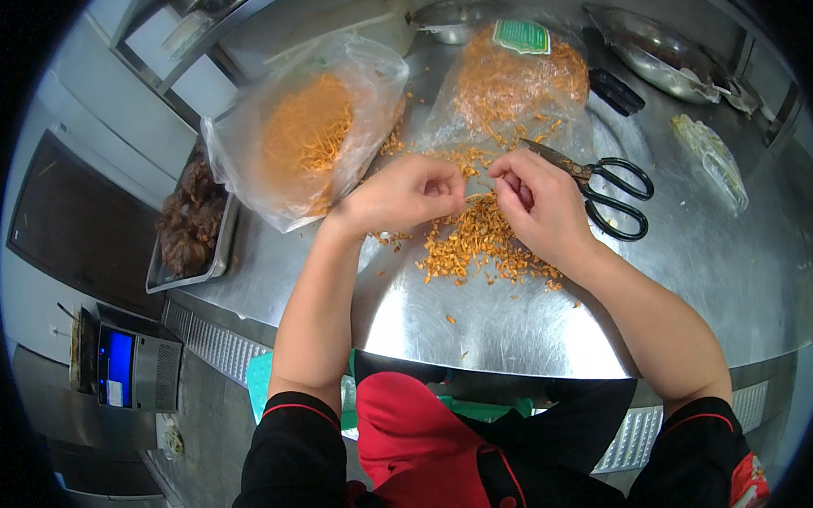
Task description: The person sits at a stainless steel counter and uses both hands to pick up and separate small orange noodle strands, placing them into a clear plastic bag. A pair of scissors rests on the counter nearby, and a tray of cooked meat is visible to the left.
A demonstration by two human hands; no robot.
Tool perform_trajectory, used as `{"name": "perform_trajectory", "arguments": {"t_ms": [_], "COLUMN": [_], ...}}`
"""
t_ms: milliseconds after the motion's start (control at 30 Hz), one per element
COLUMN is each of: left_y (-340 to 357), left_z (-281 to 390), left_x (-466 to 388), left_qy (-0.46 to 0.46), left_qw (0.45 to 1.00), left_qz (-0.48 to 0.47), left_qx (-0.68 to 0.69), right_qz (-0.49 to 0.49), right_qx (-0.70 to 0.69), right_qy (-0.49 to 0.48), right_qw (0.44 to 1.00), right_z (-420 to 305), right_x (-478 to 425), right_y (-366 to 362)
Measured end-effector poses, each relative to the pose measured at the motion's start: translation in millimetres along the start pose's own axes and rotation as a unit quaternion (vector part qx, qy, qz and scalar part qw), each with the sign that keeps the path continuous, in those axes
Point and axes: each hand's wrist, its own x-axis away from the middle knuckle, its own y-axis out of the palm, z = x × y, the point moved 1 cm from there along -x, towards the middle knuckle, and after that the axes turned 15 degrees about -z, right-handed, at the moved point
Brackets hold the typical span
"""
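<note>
My left hand and my right hand are held close together above a pile of short orange dried pieces. The fingers of each hand are pinched, and a thin orange strand spans the gap between them, its ends hidden in the fingers. Close to my left hand, a clear plastic bag stands open with long orange strands inside. Behind both hands lies another clear bag of orange strands with a green label. Black-handled scissors lie just past my right hand, blades partly open.
The steel table carries a metal tray of dark brown meat-like chunks at left. Toward the back right are a black plastic tray, a metal bowl and a wrapped pale green vegetable. Another metal bowl stands at the back.
</note>
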Motion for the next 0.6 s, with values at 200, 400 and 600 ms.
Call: {"name": "perform_trajectory", "arguments": {"t_ms": [200, 400, 600], "left_y": [-1.1, -0.5, -1.1], "left_z": [-6.3, 0.3, 1.6], "left_x": [-1.0, 0.3, 0.3], "left_qy": [0.012, 0.016, 0.021], "left_qw": [0.999, 0.999, 0.999], "left_qz": [0.035, 0.043, 0.038], "left_qx": [0.019, 0.010, 0.019], "right_qz": [-0.011, -0.022, -0.023], "right_qx": [0.015, 0.047, 0.080], "right_qy": [0.007, 0.012, 0.000], "right_qw": [1.000, 0.999, 0.997], "right_z": [-5.2, -7.8, -6.5], "right_x": [1.1, 1.6, -0.6], "right_y": [-2.1, -3.2, -5.6]}}
